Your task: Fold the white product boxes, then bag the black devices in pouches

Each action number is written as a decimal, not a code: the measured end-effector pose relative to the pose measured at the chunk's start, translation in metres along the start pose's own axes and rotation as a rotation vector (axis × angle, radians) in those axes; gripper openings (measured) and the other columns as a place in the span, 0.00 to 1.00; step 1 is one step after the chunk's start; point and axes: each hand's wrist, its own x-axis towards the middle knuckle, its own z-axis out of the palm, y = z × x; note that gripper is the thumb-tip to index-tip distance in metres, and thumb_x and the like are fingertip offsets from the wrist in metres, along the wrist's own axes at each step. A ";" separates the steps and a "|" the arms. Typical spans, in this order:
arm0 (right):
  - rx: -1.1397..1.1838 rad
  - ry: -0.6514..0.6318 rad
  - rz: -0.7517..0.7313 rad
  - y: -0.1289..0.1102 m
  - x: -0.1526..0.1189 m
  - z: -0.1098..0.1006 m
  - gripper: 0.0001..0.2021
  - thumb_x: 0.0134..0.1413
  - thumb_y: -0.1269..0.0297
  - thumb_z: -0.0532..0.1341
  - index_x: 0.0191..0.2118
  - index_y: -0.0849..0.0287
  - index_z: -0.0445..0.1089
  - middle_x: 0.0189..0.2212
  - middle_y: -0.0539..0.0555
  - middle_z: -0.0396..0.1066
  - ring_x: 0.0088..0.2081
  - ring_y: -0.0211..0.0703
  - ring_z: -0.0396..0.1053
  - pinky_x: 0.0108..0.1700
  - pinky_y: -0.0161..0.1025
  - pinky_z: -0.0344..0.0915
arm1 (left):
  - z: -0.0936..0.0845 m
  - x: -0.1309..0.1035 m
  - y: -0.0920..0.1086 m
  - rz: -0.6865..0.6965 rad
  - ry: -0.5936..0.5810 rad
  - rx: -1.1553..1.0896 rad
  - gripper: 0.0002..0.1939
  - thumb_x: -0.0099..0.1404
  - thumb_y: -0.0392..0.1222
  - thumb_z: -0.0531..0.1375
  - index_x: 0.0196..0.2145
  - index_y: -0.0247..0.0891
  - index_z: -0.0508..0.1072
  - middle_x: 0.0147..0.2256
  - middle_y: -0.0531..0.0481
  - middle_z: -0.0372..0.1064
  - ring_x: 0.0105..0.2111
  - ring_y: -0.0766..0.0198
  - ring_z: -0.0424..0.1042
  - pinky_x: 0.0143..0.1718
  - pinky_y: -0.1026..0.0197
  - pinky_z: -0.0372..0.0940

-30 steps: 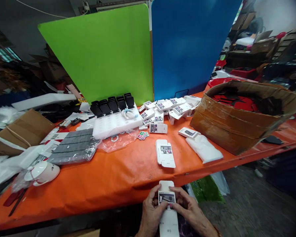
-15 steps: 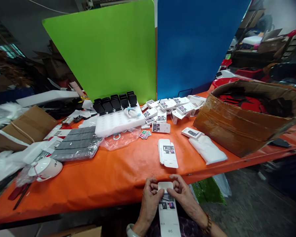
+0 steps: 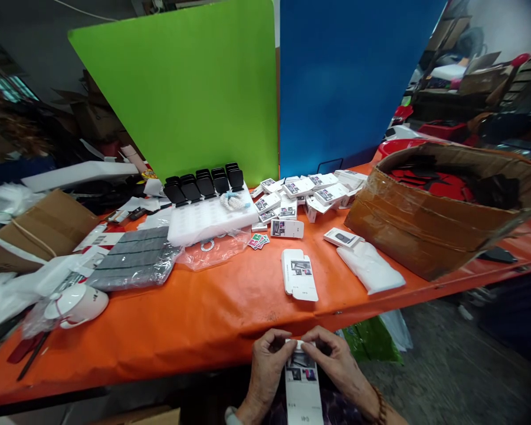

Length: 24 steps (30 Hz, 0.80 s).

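A white printed carton [image 3: 302, 392] is held upright at the table's front edge, low in the view. My left hand [image 3: 268, 369] pinches its upper left corner, and my right hand [image 3: 336, 366] pinches the upper right one, thumbs close together at the top end. Beyond my hands, a small stack of flat white cartons [image 3: 300, 274] lies on the orange table. Farther back is a carton lying on its side [image 3: 287, 229], in front of a heap of white boxes [image 3: 298, 188]. Small coloured cards [image 3: 259, 241] lie left of it.
A large brown box [image 3: 398, 227] with red and black pieces stands right, beside a white pouch [image 3: 371, 268]. White foam [image 3: 212, 218] bears black stands [image 3: 206, 184]. Left are a grey packet [image 3: 133, 260] and a white cup [image 3: 82, 304]. Green and blue panels rise behind.
The carton's top flap, which stood up between my hands, is now folded down under my fingertips. Both hands have come closer together at that end. The view has shifted slightly.
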 end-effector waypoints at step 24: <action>-0.193 -0.178 -0.059 -0.067 0.067 -0.050 0.11 0.45 0.59 0.66 0.28 0.60 0.67 0.21 0.47 0.66 0.24 0.36 0.63 0.24 0.32 0.57 | -0.006 0.020 0.021 0.115 0.114 -0.048 0.18 0.51 0.52 0.67 0.34 0.36 0.73 0.30 0.49 0.72 0.32 0.60 0.72 0.37 0.59 0.66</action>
